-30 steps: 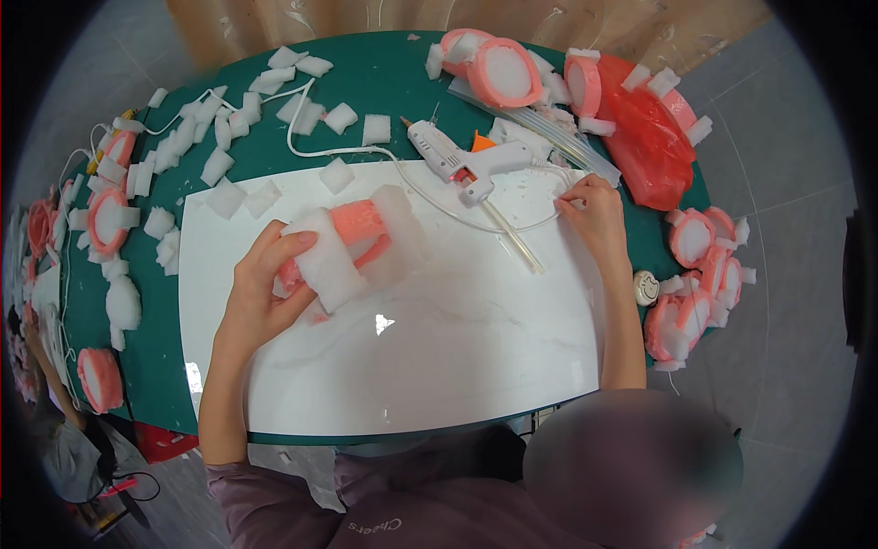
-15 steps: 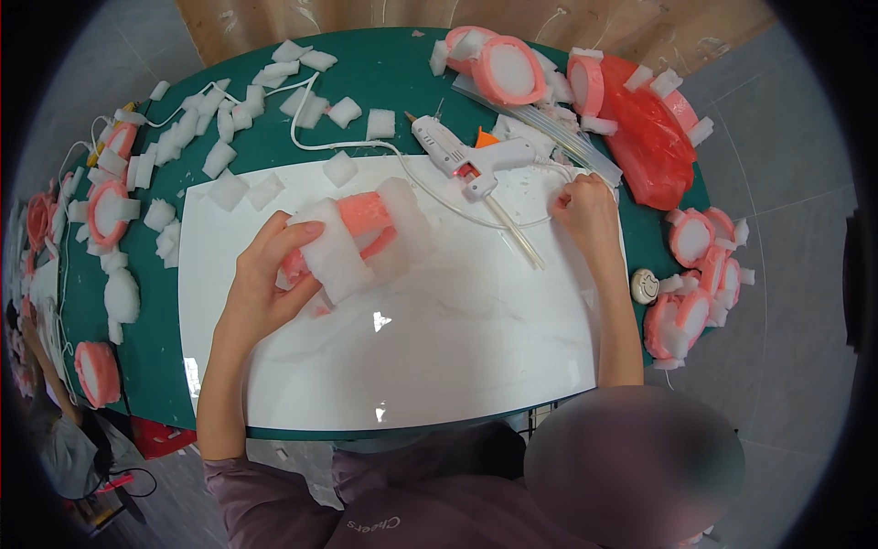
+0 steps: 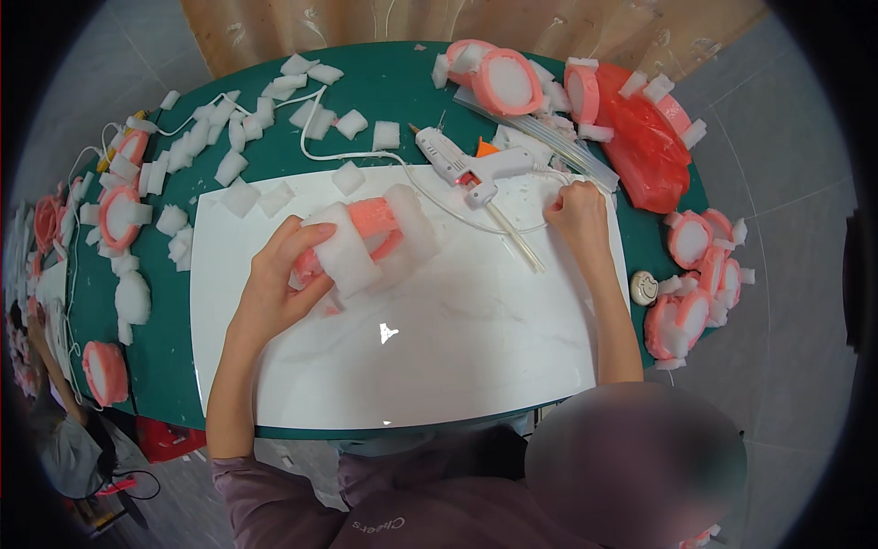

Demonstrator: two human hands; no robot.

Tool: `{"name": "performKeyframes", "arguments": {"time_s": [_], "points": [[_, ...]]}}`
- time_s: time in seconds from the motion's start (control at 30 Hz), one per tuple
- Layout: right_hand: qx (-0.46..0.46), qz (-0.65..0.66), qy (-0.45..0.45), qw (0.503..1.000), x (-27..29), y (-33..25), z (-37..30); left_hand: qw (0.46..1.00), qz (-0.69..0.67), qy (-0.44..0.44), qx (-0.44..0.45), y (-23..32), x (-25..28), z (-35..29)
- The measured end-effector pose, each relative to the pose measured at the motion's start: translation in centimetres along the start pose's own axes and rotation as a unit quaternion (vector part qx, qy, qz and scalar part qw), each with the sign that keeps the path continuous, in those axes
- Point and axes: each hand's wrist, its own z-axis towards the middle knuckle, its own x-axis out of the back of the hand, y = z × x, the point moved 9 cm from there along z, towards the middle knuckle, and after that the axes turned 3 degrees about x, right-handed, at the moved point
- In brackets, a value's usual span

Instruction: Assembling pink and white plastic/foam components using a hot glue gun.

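Landmark = white board (image 3: 439,366) lying on the green table (image 3: 393,78). Off the board's left edge: a scatter of white foam blocks (image 3: 229,167) and a finished pink ring with foam pieces (image 3: 119,215); another pink ring (image 3: 103,372) sits near the board's lower-left corner, at the table rim. On the board, upper-left area: left hand (image 3: 279,279) closed around the pink foam ring (image 3: 370,238), fingers curled over the white foam piece on its near side, thumb on top; the ring lies on the board and carries a second white foam block on its right side. Just past the board's top edge, centre-right: white glue gun (image 3: 466,165) lying on its side, cord trailing left across the table, nozzle end over the board edge. Clear glue sticks (image 3: 517,240) lie on the board below the gun, running diagonally. Board's upper-right corner: right hand (image 3: 576,210) curled shut, knuckles up, pinching something thin near the glue sticks; can't tell exactly what. Beyond the board's top-right: red plastic bag (image 3: 649,151) and more pink rings. Off the board's right edge: a small round tape roll (image 3: 644,287), then a cluster of finished pink rings (image 3: 695,274).
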Motion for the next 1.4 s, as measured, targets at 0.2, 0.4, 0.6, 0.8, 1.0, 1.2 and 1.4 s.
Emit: {"name": "performKeyframes", "arguments": {"time_s": [0.2, 0.4, 0.6, 0.8, 1.0, 1.2, 1.4], "points": [[0.059, 0.04, 0.048, 0.996, 2.3, -0.1, -0.8, 1.0, -0.005, -0.008, -0.016, -0.3, 0.0, -0.2], [-0.001, 0.135, 0.014, 0.991, 2.1, 1.3, -0.8, 1.0, -0.013, -0.022, -0.001, -0.2, -0.2, -0.1], [-0.013, 0.057, -0.032, 0.998, 0.5, 1.0, -0.3, 1.0, -0.009, -0.004, -0.002, -0.6, -0.1, -0.3], [0.037, -0.011, 0.015, 0.999, 0.5, -0.3, -0.5, 0.999, 0.022, 0.02, -0.04, -0.1, 0.0, -0.2], [-0.001, 0.001, -0.007, 1.0, 0.0, -0.4, 0.0, 0.999, -0.02, 0.024, -0.007, -0.3, 0.1, -0.1], [0.005, 0.007, -0.008, 1.0, -0.2, -0.2, 0.1, 1.0, 0.005, 0.013, -0.02, 0.1, 0.0, -0.1], [0.006, 0.015, -0.001, 1.0, 0.1, -0.5, 0.1, 1.0, 0.021, 0.004, -0.011, 0.2, 0.1, -0.1]]}}
